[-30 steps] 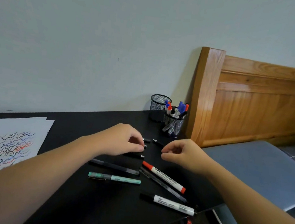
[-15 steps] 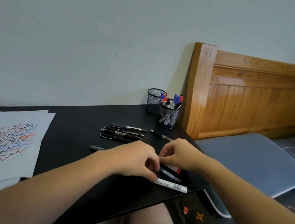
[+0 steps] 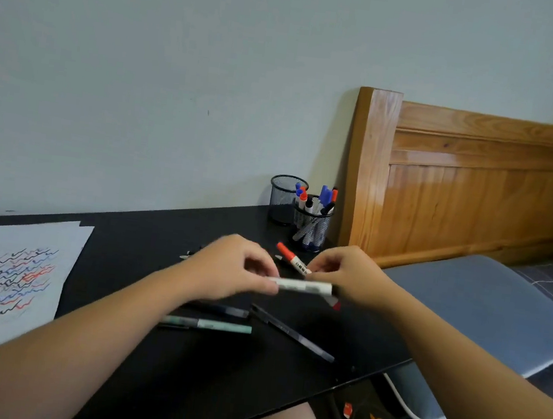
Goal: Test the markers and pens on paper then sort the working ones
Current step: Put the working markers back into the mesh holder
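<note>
Held between both hands, above the black desk (image 3: 134, 358): a white-barrelled marker (image 3: 304, 286), long axis running left to right, roughly level. Left hand (image 3: 234, 268) curled round its left end, fingers pinching; right hand (image 3: 350, 274) curled round a red-capped marker (image 3: 292, 258) that angled up and away to the left, and apparently touching the white marker's right end too, though blurred there. Lay closest to both hands equally, directly between them. Below the hands, flat on the desk: a dark pen (image 3: 292, 333) angled toward the right edge, a teal-and-white pen (image 3: 207, 324) lying crosswise. Behind, 2 mesh cups, the nearer cup (image 3: 310, 228) full of capped markers, well beyond the right hand. Far left, paper (image 3: 1, 281) covered in red, blue and black squiggles. Printing on both barrels too blurred to read.
</note>
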